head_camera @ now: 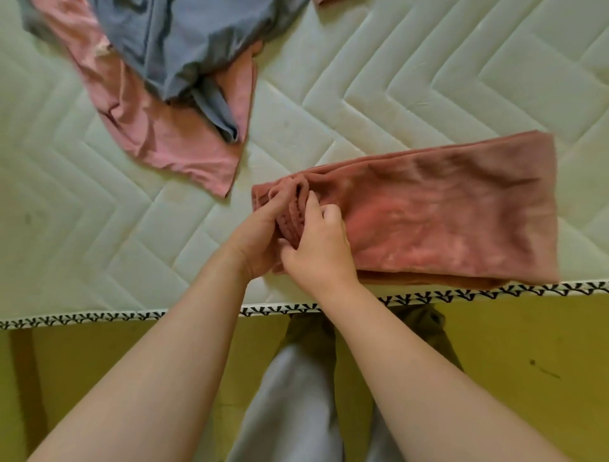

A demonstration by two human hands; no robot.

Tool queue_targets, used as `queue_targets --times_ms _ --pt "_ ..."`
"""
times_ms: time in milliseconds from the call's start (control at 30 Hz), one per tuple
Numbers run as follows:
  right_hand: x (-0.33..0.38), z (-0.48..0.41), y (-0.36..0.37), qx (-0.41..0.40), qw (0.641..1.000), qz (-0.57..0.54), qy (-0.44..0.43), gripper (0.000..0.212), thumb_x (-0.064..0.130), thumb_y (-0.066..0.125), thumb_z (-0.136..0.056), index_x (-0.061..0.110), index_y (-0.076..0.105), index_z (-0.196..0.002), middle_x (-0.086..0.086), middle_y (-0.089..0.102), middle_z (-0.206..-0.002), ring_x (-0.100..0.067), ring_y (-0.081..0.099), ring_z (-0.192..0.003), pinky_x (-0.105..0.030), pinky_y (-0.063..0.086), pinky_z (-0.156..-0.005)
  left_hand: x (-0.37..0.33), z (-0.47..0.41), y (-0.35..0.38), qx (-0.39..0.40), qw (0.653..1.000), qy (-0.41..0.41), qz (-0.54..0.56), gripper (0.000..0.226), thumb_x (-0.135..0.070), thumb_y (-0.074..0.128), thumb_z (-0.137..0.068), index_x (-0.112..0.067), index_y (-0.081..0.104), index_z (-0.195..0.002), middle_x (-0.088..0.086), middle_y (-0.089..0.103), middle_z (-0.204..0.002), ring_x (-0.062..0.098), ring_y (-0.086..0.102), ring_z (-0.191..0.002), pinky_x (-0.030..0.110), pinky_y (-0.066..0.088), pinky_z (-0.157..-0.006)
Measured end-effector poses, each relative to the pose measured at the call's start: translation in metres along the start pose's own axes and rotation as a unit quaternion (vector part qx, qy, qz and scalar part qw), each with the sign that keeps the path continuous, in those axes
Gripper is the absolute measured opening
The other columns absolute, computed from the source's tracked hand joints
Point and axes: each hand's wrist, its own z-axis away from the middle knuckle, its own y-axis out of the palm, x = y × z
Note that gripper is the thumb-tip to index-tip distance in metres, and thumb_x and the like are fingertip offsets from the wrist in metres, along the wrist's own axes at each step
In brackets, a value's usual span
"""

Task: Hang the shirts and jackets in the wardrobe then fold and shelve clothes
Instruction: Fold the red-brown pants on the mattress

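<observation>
A dusty-red garment (438, 211) lies folded into a long band near the front edge of the white quilted mattress (379, 85). Both hands work at its gathered left end. My left hand (260, 237) grips the bunched fabric from the left, fingers curled under it. My right hand (318, 244) pinches the same bunched end from the right, fingers curled into the folds. Farther back on the left, a pink garment (171, 148) lies crumpled, with a grey-blue garment (184, 43) heaped on top of it.
The mattress edge (99, 318) with black-and-white trim runs across the view just behind my arms. Below it are a yellow floor (510, 362) and my legs in grey trousers (296, 395). A sliver of another reddish cloth (324, 2) shows at the top edge.
</observation>
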Motion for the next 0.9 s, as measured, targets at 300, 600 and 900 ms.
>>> queue_targets --times_ms 300,600,900 --pt "-0.018 -0.008 0.004 0.032 0.988 -0.143 0.056 0.060 0.015 0.060 -0.086 0.020 0.048 -0.145 0.008 0.062 -0.116 -0.006 0.061 -0.101 -0.031 0.051 -0.098 0.020 -0.017 -0.023 -0.289 0.912 0.100 -0.274 0.034 -0.032 0.076 -0.081 -0.012 0.059 -0.102 0.001 0.067 -0.086 0.023 0.066 -0.081 0.035 0.051 -0.066" --pt "-0.101 -0.033 -0.127 -0.297 0.951 -0.028 0.083 0.038 0.010 0.057 -0.083 0.013 0.059 -0.120 -0.009 0.054 -0.124 -0.024 0.055 -0.109 -0.026 0.038 -0.099 0.039 -0.028 -0.014 -0.421 0.874 0.014 -0.240 0.083 -0.051 0.075 -0.068 -0.011 0.047 -0.136 0.015 0.049 -0.138 0.034 0.051 -0.125 0.044 0.043 -0.107" --pt "-0.179 -0.060 -0.200 -0.253 0.928 0.027 0.273 0.066 0.047 0.059 -0.090 0.018 0.036 -0.144 -0.015 0.040 -0.146 -0.037 0.038 -0.135 -0.050 0.032 -0.108 0.023 -0.032 -0.033 -0.266 0.936 -0.003 -0.230 0.073 -0.043 0.093 -0.060 -0.009 0.063 -0.117 0.008 0.071 -0.105 0.024 0.069 -0.096 0.033 0.053 -0.070"
